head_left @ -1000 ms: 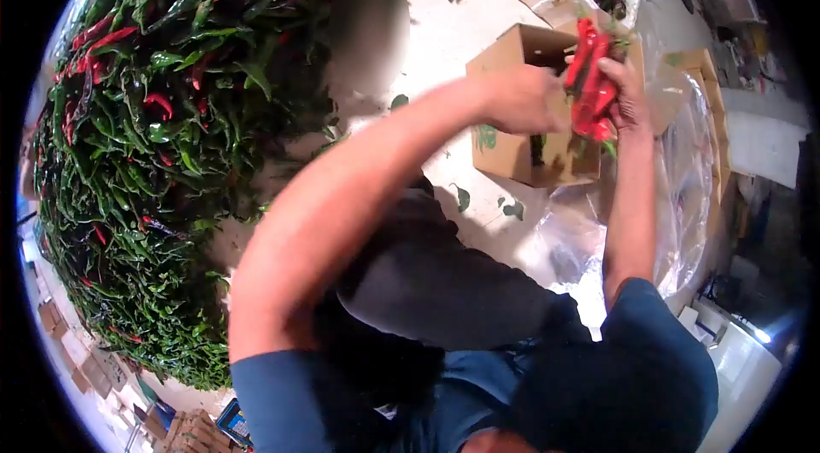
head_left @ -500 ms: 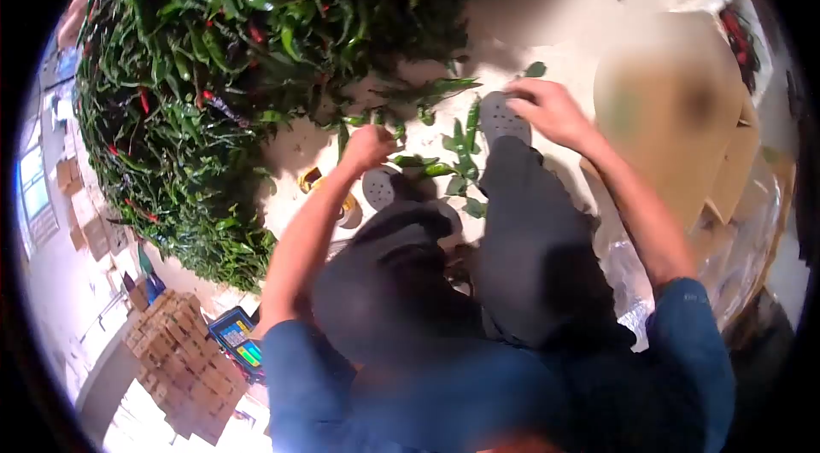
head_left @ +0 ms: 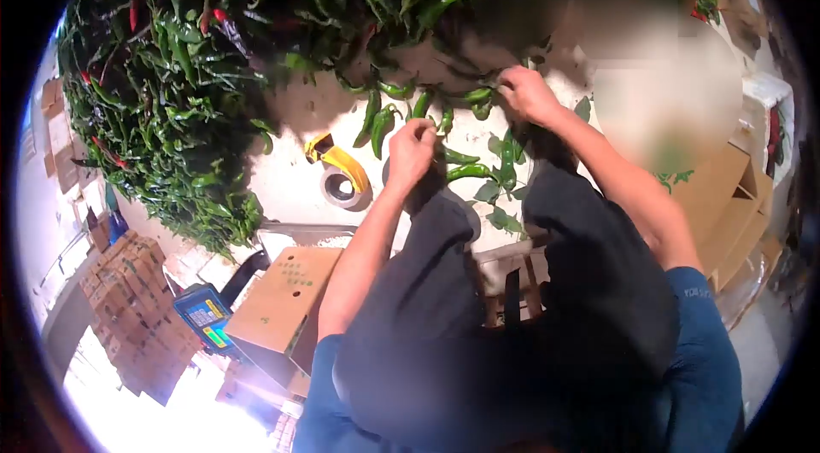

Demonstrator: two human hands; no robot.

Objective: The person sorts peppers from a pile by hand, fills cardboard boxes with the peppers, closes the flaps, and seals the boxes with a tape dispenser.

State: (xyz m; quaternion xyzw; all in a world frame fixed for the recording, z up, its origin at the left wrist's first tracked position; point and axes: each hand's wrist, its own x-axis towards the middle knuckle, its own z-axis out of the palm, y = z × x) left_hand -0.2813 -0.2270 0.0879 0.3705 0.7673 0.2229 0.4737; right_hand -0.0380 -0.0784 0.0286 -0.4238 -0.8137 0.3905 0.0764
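My left hand (head_left: 413, 151) is low over the pale floor with fingers curled in, beside several loose green chili peppers; what it may hold is hidden. My right hand (head_left: 531, 98) reaches farther forward, its thumb and fingertips closed at the end of a green chili pepper (head_left: 478, 95). Between my hands and knees lie more loose peppers, such as a green chili pepper (head_left: 468, 171), and some green leaves (head_left: 489, 191). In front rises a big pile of green chili peppers (head_left: 179, 52) with a few red ones among them.
Left of my left hand lies a yellow tape dispenser (head_left: 348, 163) with a tape roll. A cardboard box (head_left: 282, 295) and a blue device with a keypad (head_left: 203, 316) stand at lower left, stacked cartons (head_left: 128, 291) behind. More cardboard (head_left: 705, 205) is at right.
The view has shifted, bringing the box at left into sight. My right hand has moved from beside my shoe to a pepper at the pile's edge. My left hand stays low near the loose peppers.
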